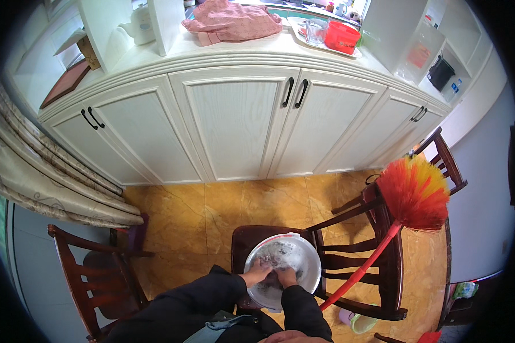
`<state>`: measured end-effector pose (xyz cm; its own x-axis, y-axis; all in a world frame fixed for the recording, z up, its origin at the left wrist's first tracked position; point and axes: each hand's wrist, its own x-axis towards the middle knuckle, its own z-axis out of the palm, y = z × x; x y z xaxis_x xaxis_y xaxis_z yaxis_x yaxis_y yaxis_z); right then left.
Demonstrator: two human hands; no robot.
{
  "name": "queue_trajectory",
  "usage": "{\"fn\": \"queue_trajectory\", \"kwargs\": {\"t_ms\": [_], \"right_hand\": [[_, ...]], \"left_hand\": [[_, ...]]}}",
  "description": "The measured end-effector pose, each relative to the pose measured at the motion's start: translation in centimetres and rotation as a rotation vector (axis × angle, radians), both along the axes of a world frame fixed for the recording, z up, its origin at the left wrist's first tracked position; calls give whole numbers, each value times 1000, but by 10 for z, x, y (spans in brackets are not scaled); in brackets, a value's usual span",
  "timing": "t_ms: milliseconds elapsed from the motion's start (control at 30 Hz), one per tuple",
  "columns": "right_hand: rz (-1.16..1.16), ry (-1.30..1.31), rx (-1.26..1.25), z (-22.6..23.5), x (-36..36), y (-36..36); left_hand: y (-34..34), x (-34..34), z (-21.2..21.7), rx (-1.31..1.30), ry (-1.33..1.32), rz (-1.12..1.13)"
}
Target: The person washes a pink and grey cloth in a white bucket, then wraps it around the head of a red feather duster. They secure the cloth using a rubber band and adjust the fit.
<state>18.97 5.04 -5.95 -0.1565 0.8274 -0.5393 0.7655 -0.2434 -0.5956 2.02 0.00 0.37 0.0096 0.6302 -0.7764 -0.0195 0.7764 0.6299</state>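
While the basin [309, 260] sits on a chair [383, 228], the left hand [260, 268] and right hand [285, 277] press into something dark inside; their grip cannot be made out.

Home dining or kitchen area, seen from above.
Cream panelled sideboard cabinets [234, 123] with black handles, dark wooden chairs [377, 251], a yellow marble-patterned tile floor [183, 211], patterned curtains [46, 177] and a red-and-yellow feather duster [413, 193] mark a domestic room.
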Motion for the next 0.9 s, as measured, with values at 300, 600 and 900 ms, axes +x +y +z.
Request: {"fn": "queue_trajectory", "kwargs": {"t_ms": [300,600,900], "right_hand": [[48,434,175,186,-33,-17],[-40,240,719,127,-53,-8],[221,-170,787,119,13,36]], "left_hand": [[21,-11,44,-21,-764,448],[21,18,-35,-43,-1179,558],[21,11,44,9,-297,192]]}}
